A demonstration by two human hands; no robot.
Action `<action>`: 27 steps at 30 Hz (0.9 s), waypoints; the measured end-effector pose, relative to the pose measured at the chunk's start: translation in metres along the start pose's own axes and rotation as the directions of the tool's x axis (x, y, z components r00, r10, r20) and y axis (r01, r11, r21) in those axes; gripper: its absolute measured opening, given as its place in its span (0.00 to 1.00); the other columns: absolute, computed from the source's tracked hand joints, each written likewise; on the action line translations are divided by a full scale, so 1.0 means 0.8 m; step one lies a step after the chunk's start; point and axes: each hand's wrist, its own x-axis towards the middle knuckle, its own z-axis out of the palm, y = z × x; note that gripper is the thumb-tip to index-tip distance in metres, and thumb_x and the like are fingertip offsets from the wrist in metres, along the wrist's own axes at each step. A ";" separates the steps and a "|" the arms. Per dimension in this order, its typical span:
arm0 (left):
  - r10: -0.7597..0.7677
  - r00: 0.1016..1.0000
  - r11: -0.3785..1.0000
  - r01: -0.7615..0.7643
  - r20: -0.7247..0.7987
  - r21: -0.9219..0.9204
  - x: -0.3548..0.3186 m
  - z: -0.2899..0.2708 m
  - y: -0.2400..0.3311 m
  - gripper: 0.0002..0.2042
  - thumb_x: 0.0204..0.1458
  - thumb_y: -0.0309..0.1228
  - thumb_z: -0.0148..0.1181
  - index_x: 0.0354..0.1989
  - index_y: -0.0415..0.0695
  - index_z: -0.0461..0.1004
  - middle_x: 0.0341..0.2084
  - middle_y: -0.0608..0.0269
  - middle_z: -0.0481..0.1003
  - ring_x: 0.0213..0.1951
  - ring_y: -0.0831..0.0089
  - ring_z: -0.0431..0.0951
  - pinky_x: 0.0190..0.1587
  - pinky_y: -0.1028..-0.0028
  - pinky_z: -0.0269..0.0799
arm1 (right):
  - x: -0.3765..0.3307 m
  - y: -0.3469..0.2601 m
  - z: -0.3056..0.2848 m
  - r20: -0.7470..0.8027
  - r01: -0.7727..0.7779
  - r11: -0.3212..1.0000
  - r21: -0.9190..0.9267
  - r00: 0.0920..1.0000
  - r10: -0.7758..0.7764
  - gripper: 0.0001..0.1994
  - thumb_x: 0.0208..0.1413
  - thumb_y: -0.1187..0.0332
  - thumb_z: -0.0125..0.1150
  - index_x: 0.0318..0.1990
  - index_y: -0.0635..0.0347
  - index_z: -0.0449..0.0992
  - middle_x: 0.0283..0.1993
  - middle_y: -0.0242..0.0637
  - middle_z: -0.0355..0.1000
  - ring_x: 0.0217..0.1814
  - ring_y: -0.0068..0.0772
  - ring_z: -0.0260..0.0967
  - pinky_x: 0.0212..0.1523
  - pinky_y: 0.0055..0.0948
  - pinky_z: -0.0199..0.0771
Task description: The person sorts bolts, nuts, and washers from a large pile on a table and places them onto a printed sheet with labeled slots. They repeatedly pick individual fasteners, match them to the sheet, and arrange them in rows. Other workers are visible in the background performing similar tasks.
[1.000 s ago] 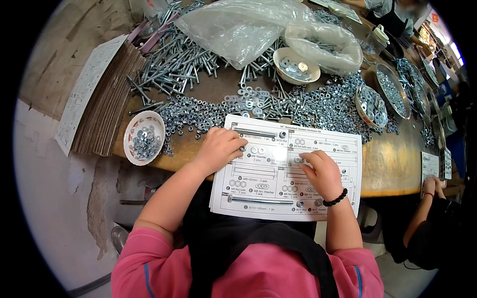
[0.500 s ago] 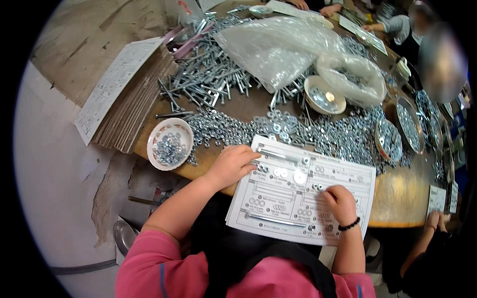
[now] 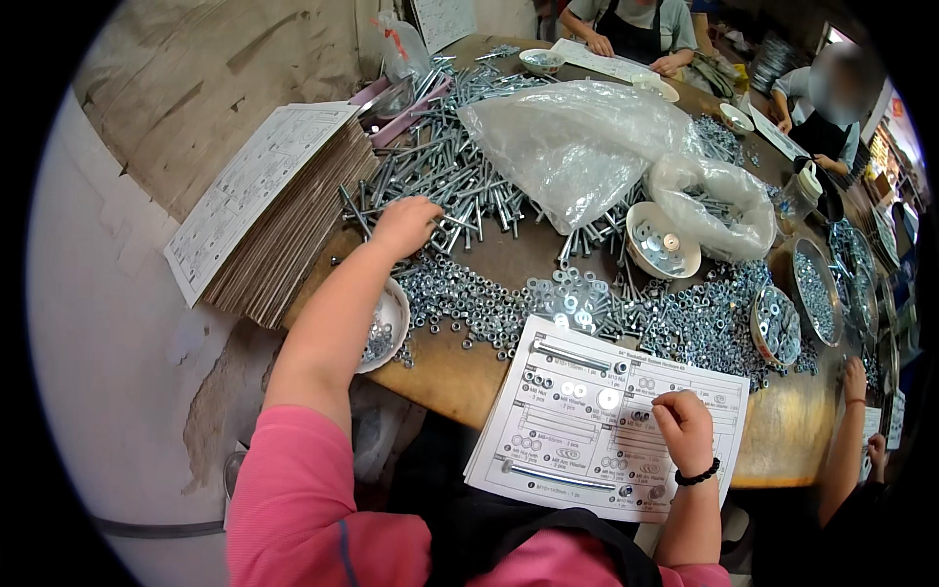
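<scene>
My left hand [image 3: 406, 227] reaches to the near left end of a heap of long bolts [image 3: 479, 186]. Its fingers curl down among the shanks; their tips are hidden. My right hand [image 3: 685, 430] hovers at the right part of a printed sheet [image 3: 577, 501], thumb and fingers drawn together; whatever is in them is too small to make out. On the sheet lie a long bolt [image 3: 567, 354] near the top, another long bolt [image 3: 558, 474] near the bottom, several small nuts [image 3: 538, 379] and a large washer [image 3: 607, 398]. The sheet tops a thin stack overhanging the table edge.
A bowl of small washers [image 3: 394, 318] is partly behind my left forearm. Loose nuts [image 3: 460, 298] and flat washers [image 3: 567, 293] spread beyond the sheet. A clear plastic bag [image 3: 587, 147] covers some bolts. Stacked cardboard sheets [image 3: 284, 215] stand left. Other people work at far and right sides.
My left hand has left the sheet's upper left edge and moved forward and left to the bolts. My right hand remains over the sheet. The view has tilted up.
</scene>
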 end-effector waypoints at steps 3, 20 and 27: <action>-0.130 0.984 0.983 0.111 0.122 0.147 0.021 0.008 0.031 0.10 0.45 0.34 0.56 0.36 0.50 0.77 0.36 0.63 0.72 0.45 0.63 0.71 0.47 0.62 0.63 | 0.008 -0.012 0.005 0.042 0.039 0.999 0.009 0.998 -0.039 0.03 0.46 0.76 0.58 0.30 0.63 0.74 0.25 0.35 0.67 0.27 0.28 0.64 0.28 0.24 0.64; -0.558 0.786 0.807 0.441 0.265 0.392 0.047 0.028 0.101 0.22 0.44 0.42 0.57 0.47 0.44 0.73 0.52 0.60 0.64 0.57 0.63 0.59 0.61 0.55 0.44 | 0.048 -0.064 0.027 0.175 0.286 0.955 -0.075 0.947 -0.269 0.05 0.46 0.67 0.62 0.30 0.54 0.76 0.23 0.33 0.67 0.25 0.34 0.67 0.26 0.30 0.66; -0.536 0.749 0.816 0.577 0.390 0.014 0.045 0.011 0.055 0.17 0.45 0.38 0.49 0.39 0.44 0.76 0.36 0.53 0.76 0.41 0.57 0.75 0.49 0.57 0.62 | 0.039 -0.050 0.026 0.198 0.252 0.967 -0.043 0.951 -0.239 0.05 0.47 0.66 0.61 0.31 0.54 0.76 0.24 0.34 0.68 0.26 0.35 0.68 0.27 0.31 0.67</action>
